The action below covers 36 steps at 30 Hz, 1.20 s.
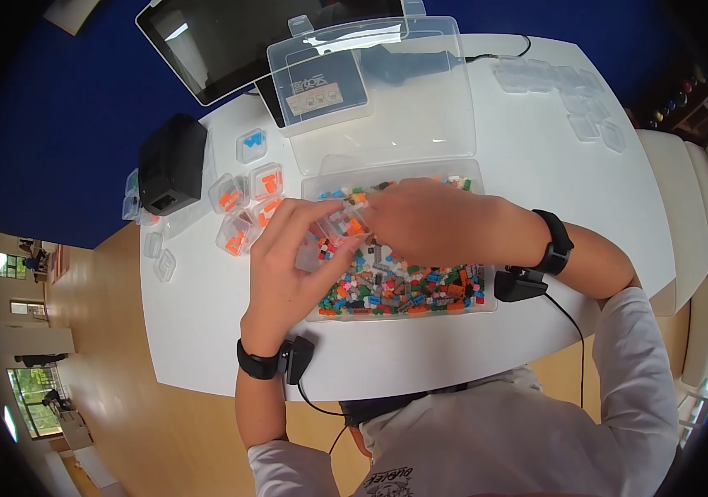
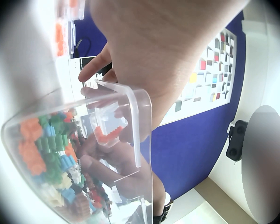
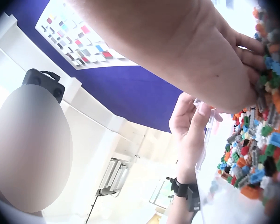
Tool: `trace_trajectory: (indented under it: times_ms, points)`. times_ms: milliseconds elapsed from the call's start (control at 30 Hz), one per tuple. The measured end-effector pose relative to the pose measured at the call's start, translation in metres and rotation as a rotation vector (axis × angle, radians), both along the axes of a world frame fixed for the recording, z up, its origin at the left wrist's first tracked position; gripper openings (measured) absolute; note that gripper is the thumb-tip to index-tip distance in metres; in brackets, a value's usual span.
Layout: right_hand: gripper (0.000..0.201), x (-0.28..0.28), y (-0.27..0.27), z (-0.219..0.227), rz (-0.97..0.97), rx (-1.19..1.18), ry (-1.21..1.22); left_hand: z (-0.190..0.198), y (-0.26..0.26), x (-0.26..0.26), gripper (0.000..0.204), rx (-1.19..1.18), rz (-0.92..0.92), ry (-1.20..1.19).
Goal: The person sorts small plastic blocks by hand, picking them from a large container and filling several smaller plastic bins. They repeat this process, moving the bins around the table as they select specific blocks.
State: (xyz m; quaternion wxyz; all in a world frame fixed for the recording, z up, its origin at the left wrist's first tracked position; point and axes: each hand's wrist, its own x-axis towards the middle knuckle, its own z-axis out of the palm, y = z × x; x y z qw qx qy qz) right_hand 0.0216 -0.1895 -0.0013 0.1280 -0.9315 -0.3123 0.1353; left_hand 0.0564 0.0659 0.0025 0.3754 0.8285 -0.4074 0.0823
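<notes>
My left hand pinches a small clear plastic box between thumb and fingers, over the left side of a clear bin. Orange bricks lie inside the small box, seen through the bin wall in the left wrist view. Mixed small toy bricks in many colours fill the bin. Just right of the small box, my right hand reaches down into the bin, its fingers among the bricks. Its fingertips are partly hidden, and I cannot tell whether they grip a brick.
Several small boxes with orange bricks and one with blue bricks stand left of the bin. The bin's hinged lid stands open behind it. A black device, a monitor and empty clear boxes sit farther out.
</notes>
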Motion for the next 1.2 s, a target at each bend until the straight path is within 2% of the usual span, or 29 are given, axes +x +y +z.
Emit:
trace_trajectory:
  times_ms: [1200]
  points:
    - [0.041,0.0034,-0.0040,-0.0047,0.050,0.011,-0.017,0.0005,0.0002,-0.0015,0.044,-0.009,-0.004,0.027]
